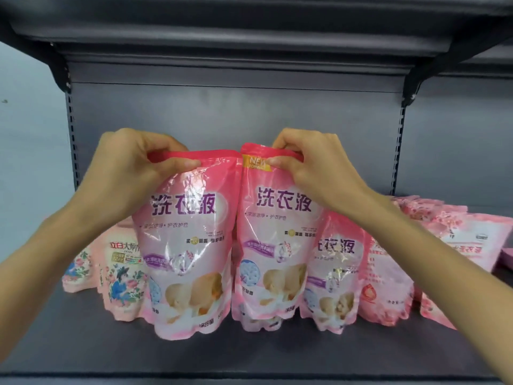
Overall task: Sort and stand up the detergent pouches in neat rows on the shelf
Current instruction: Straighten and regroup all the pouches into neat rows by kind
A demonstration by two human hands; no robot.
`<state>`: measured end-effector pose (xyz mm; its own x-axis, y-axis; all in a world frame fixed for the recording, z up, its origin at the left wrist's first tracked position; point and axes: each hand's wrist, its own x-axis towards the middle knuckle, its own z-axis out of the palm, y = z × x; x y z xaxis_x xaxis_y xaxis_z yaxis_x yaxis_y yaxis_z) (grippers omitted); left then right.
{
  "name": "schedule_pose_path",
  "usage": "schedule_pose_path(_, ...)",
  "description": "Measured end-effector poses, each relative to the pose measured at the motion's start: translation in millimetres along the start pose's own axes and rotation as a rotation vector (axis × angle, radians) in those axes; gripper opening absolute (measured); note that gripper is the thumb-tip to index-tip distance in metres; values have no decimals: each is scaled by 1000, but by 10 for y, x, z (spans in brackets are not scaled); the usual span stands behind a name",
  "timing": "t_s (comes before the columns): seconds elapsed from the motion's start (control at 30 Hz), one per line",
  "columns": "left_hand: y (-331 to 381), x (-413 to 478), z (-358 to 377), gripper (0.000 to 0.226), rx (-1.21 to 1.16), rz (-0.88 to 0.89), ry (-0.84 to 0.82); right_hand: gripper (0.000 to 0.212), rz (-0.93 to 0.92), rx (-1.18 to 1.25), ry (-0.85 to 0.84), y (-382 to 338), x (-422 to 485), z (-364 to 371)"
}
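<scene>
Two pink detergent pouches with purple lettering stand side by side at the middle of the dark shelf (249,354). My left hand (133,168) pinches the top edge of the left pouch (186,245). My right hand (308,162) pinches the top edge of the right pouch (272,240). A third pouch of the same kind (333,273) stands just right of them, partly behind my right forearm.
Pale pink floral pouches (119,276) stand at the left behind the held ones. More pink pouches (388,284) stand to the right, and several lie flat in a pile (466,237) at the far right. An upper shelf (249,29) hangs overhead.
</scene>
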<state>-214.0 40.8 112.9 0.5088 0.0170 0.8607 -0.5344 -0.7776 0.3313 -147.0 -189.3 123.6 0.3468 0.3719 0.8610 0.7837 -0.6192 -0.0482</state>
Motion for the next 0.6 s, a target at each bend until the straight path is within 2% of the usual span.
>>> schedule_pose_path(0.33,-41,-230,696,10,-19,-46,-131,8,51,-152,-94,461,-594,-88)
schedule_pose_path(0.43,-83,-295,947,15,-25,-43,-139,9,77,-240,-127,580,-777,-69)
schedule_pose_path(0.5,-81,-335,1094,19,-19,-2,-116,8,80,-322,-95,667,-890,-6)
schedule_pose_path(0.6,-63,-384,1266,26,21,93,-49,5,48,-394,38,742,-1024,121)
